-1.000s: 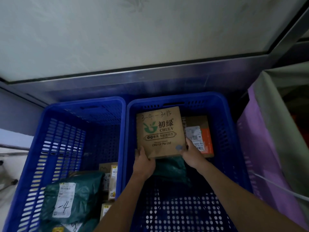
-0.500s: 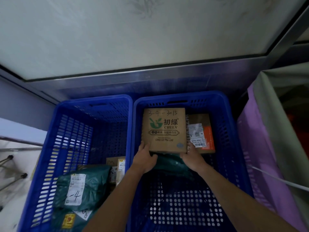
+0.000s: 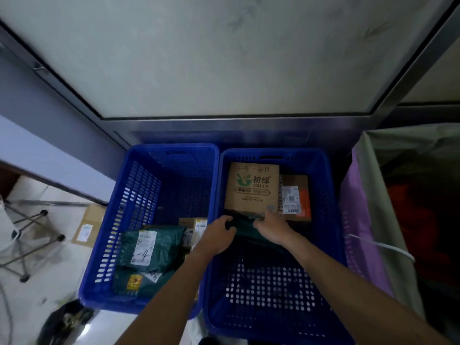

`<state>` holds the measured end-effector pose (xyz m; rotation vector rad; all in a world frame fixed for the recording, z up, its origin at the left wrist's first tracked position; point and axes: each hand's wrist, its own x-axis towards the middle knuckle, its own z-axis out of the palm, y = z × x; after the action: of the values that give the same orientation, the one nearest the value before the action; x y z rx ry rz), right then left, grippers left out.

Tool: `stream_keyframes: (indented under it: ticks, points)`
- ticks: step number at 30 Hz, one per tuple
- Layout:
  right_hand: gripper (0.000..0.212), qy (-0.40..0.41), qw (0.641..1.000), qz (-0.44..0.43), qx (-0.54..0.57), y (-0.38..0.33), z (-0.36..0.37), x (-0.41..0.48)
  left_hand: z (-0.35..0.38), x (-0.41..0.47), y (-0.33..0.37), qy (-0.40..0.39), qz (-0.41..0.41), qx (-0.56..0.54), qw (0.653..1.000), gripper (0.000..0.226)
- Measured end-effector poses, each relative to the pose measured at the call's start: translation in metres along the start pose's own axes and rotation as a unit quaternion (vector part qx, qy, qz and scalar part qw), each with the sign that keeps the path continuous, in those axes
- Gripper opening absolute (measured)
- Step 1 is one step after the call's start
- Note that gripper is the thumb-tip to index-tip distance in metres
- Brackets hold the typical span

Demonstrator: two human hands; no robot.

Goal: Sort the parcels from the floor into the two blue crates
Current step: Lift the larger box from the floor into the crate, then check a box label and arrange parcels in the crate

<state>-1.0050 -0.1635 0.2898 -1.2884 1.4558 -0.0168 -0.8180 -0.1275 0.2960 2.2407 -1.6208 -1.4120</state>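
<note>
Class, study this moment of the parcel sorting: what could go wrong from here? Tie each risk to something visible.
1. The left hand and right hand hold the green bag, which lies against the near edge of the CHULV carton. Tugging the bag may shift the carton against the smaller box.
2. The cardboard parcel lying outside the left crate could be overlooked.

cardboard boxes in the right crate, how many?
2: the CHULV box at the far wall, the orange-labelled box right of it. More may hide under the green bag.
</note>
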Motion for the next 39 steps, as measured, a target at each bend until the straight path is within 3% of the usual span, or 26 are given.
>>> stream_keyframes:
  ticks: [4,6,9,12,17,22,25,29,39]
  points:
    - [0.019,-0.040,0.999,-0.001,-0.001,-0.029,0.027,-0.032,-0.033,-0.027,-0.008,0.010,-0.007,-0.025,1.000,0.047]
    - [0.034,-0.062,0.998,-0.014,-0.006,-0.042,0.045,-0.042,-0.054,-0.040,-0.014,0.028,-0.001,-0.006,1.000,0.043]
    - [0.030,-0.070,0.996,-0.044,-0.028,-0.070,0.069,-0.067,-0.086,-0.063,-0.027,0.061,0.005,0.015,0.998,0.038]
    - [0.040,-0.073,0.993,-0.067,-0.056,-0.096,0.096,-0.088,-0.112,-0.090,-0.052,0.081,0.002,0.005,0.997,0.039]
    - [0.031,-0.042,0.991,-0.090,-0.089,-0.135,0.153,-0.113,-0.147,-0.138,-0.119,0.125,-0.003,-0.042,0.991,0.032]
    - [0.049,-0.028,0.984,-0.112,-0.138,-0.166,0.225,-0.137,-0.169,-0.189,-0.198,0.162,0.007,-0.082,0.983,0.022]
    - [0.042,-0.024,0.982,-0.118,-0.149,-0.185,0.270,-0.148,-0.186,-0.222,-0.242,0.175,0.012,-0.102,0.979,0.015]
    - [0.031,-0.034,0.978,-0.124,-0.164,-0.212,0.320,-0.162,-0.214,-0.254,-0.290,0.185,-0.009,-0.111,0.976,0.023]
    - [0.033,-0.024,0.977,-0.148,-0.151,-0.270,0.401,-0.136,-0.260,-0.255,-0.363,0.169,-0.027,-0.149,0.974,0.015]
